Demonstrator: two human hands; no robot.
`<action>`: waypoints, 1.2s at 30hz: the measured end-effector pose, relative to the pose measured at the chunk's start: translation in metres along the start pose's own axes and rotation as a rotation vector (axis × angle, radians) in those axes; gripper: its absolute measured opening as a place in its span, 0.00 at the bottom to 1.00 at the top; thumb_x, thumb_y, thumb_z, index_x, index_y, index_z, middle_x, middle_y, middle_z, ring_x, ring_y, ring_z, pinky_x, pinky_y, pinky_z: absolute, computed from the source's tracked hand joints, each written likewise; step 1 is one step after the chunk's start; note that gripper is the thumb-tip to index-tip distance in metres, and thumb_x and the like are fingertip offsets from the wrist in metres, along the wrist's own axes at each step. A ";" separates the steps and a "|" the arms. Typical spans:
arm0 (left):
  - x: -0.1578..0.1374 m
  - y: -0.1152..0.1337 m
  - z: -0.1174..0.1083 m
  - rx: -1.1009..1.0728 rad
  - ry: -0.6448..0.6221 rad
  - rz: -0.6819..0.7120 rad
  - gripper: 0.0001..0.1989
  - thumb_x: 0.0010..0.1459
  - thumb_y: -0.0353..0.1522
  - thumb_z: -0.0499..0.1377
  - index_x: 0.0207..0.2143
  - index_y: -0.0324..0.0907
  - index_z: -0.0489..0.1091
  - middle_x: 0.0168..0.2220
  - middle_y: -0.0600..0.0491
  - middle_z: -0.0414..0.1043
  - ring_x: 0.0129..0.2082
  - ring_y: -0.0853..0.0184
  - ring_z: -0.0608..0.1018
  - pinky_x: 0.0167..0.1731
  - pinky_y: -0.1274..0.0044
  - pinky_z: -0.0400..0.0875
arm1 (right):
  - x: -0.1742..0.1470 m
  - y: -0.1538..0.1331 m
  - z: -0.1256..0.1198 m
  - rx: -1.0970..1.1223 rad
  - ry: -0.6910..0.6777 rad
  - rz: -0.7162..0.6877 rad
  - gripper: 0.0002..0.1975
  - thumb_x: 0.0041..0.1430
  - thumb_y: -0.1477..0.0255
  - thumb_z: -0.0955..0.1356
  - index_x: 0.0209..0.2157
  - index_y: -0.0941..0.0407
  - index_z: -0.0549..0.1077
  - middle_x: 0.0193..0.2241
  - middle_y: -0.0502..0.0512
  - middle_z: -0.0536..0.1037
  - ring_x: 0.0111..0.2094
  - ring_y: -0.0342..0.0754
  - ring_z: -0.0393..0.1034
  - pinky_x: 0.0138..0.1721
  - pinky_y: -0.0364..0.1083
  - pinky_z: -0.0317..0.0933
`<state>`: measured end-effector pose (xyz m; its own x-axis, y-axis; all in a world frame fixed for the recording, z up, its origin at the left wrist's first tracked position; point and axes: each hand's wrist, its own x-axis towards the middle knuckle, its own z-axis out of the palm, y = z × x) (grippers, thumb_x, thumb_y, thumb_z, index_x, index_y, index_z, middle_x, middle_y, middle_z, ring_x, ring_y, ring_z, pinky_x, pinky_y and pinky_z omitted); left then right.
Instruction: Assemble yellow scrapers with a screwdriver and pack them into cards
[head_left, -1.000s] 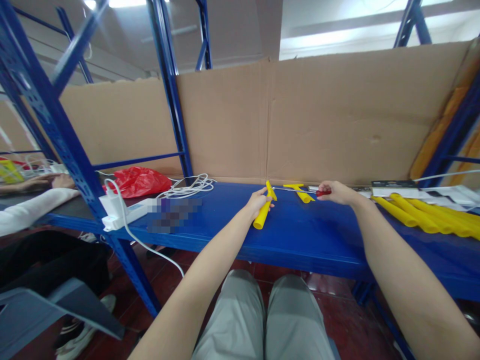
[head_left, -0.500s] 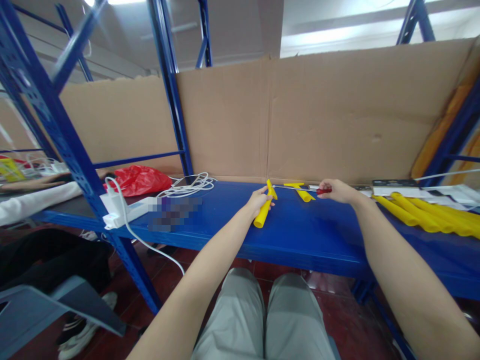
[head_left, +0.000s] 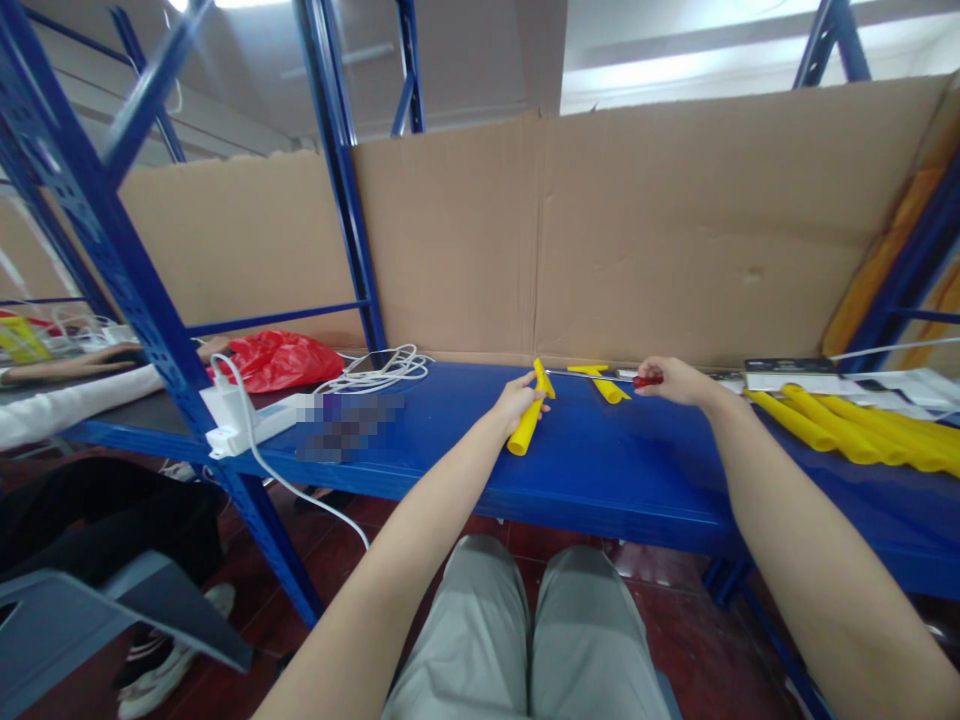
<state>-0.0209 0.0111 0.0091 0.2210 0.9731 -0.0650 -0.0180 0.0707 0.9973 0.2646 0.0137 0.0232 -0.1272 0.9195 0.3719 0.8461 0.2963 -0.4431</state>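
My left hand point(head_left: 517, 402) is closed around a yellow T-shaped plastic piece point(head_left: 524, 432), whose tubular end points toward me. My right hand point(head_left: 670, 381) grips the red handle of a screwdriver point(head_left: 648, 380). The screwdriver's long metal shaft runs leftward, and its end meets the head of the yellow piece in my left hand; the exact contact point is too small to make out. Behind the shaft, a second yellow T-shaped piece point(head_left: 611, 392) lies on the blue shelf top point(head_left: 600, 465).
Several yellow tubes point(head_left: 862, 430) lie at the right beside a black-and-white box point(head_left: 791, 375). On the left are a white power strip point(head_left: 255, 420), coiled white cable point(head_left: 390, 370) and a red plastic bag point(head_left: 281, 360). Cardboard point(head_left: 675, 230) stands behind. Another person's arm point(head_left: 82, 400) rests farther left.
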 end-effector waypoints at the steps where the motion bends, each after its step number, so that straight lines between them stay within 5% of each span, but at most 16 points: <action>1: 0.000 0.000 0.000 0.000 0.001 -0.001 0.34 0.59 0.19 0.52 0.66 0.43 0.52 0.37 0.47 0.76 0.17 0.76 0.71 0.17 0.84 0.63 | 0.000 0.000 0.000 -0.001 -0.001 0.003 0.11 0.40 0.68 0.70 0.25 0.52 0.64 0.25 0.51 0.76 0.29 0.49 0.71 0.34 0.46 0.65; 22: 0.005 -0.003 -0.005 0.195 0.079 0.086 0.34 0.58 0.20 0.54 0.66 0.42 0.52 0.36 0.49 0.75 0.17 0.78 0.68 0.15 0.85 0.59 | 0.001 -0.015 -0.004 -0.159 0.097 -0.066 0.05 0.43 0.69 0.69 0.26 0.52 0.69 0.26 0.52 0.77 0.30 0.50 0.72 0.32 0.46 0.64; 36: 0.006 -0.001 -0.013 0.212 0.120 0.081 0.33 0.58 0.21 0.56 0.65 0.40 0.53 0.33 0.50 0.75 0.16 0.77 0.68 0.15 0.85 0.59 | -0.005 -0.035 -0.005 -0.214 -0.052 -0.120 0.08 0.50 0.66 0.67 0.31 0.52 0.75 0.31 0.55 0.81 0.33 0.52 0.74 0.34 0.47 0.65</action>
<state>-0.0320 0.0199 0.0069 0.1099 0.9936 0.0242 0.1768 -0.0435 0.9833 0.2385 -0.0020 0.0408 -0.2556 0.8947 0.3665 0.9130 0.3480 -0.2128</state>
